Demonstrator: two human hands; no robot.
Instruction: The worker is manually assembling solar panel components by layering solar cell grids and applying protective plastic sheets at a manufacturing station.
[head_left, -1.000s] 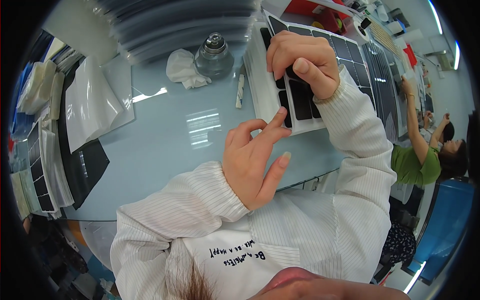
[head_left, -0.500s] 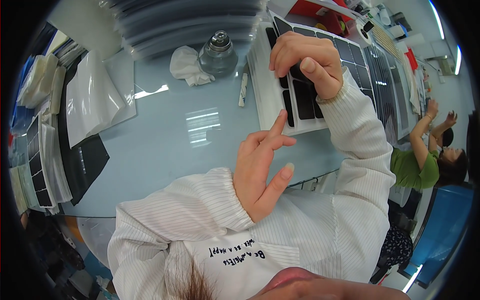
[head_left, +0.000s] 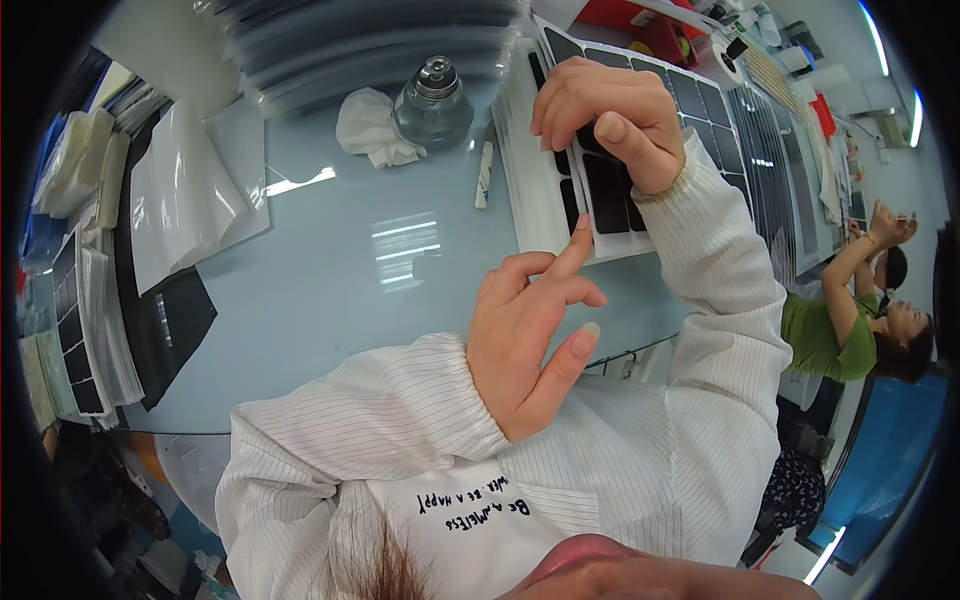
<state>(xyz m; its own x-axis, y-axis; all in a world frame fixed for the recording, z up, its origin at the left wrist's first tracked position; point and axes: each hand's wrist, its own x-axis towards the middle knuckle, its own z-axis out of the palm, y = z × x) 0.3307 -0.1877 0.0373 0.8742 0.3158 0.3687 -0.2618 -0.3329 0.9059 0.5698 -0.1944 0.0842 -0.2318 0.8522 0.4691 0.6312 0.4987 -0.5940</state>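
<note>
A stack of white sheets (head_left: 515,170) bearing black rounded panels (head_left: 608,190) lies at the right of the table. Over its middle hangs my right hand (head_left: 615,120), fingers curled down and the thumb beside them; whatever the fingertips hold, if anything, is hidden. My left hand (head_left: 535,335) is in front of the stack with its fingers apart. Its index fingertip reaches the near part of the top sheet, beside a narrow black strip (head_left: 570,203). Nothing shows in that palm.
Left of the stack are a marker-like stick (head_left: 485,175), a clear bottle with a metal top (head_left: 435,100) and a crumpled tissue (head_left: 378,130). Glossy film (head_left: 185,200) and more stacked sheets (head_left: 105,330) lie at left. A co-worker in green (head_left: 830,335) is at far right.
My left index finger has shifted slightly right along the near part of the sheet. My right hand has moved a little left, still curled. The co-worker's arms have moved.
</note>
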